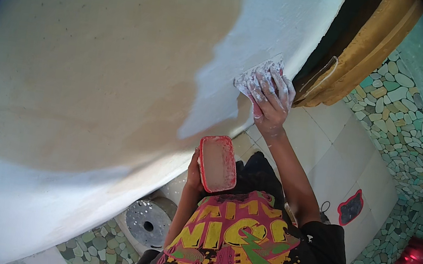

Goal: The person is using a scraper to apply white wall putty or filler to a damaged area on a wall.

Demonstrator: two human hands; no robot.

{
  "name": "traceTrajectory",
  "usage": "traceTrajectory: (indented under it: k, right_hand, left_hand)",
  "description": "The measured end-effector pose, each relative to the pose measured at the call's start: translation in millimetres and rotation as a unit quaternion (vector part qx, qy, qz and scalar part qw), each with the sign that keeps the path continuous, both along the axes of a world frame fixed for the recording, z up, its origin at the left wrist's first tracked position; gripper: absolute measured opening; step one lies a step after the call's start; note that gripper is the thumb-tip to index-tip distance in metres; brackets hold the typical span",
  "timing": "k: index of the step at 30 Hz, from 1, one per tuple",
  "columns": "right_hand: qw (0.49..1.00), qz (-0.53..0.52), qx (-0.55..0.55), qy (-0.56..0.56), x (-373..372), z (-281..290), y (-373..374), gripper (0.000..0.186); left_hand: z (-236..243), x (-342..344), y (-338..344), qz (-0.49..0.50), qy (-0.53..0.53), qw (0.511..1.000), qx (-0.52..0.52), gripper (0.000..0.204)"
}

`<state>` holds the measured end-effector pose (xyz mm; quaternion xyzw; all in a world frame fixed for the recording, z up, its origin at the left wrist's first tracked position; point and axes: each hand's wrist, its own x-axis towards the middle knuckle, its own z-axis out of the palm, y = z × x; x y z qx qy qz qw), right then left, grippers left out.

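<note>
On the wall [97,62], my right hand [269,99] grips the putty scraper [255,73] against its white right side; left hand [194,175] holds the red tray [217,163]. Big tan patch [85,71] still uncoated, maybe half left

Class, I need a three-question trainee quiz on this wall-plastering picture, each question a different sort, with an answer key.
1. True or false: the right hand presses a flat scraper against the wall.
2. The left hand holds: A) a brush, B) a red tray, C) a roller.
3. Fill in: the bare wall patch is ____ coloured.

Key: 1 true; 2 B; 3 tan.
</note>
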<state>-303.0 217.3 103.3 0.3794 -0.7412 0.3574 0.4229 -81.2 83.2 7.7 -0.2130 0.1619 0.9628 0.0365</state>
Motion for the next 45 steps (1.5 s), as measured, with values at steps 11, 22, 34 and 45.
traceTrajectory:
  k: [11,22,34,45]
  right_hand:
    - [0.999,0.03,0.005,-0.037,20.4,15.1,-16.6,0.033]
    - [0.941,0.157,-0.176,-0.241,25.9,66.4,3.1,0.037]
    - [0.926,0.202,-0.102,-0.301,52.0,51.8,7.7,0.032]
    - [0.987,0.043,-0.056,-0.145,-3.0,-7.7,9.1,0.047]
  left_hand:
    - [-23.1,4.9,-4.7,0.003,-0.01,0.999,-0.047,0.066]
    - [-18.5,4.0,-4.2,0.006,-0.013,0.999,-0.033,0.066]
    - [-12.0,1.3,-1.7,0.007,0.012,0.999,-0.045,0.062]
    - [-23.4,-1.0,-3.7,0.024,-0.013,0.998,-0.05,0.064]
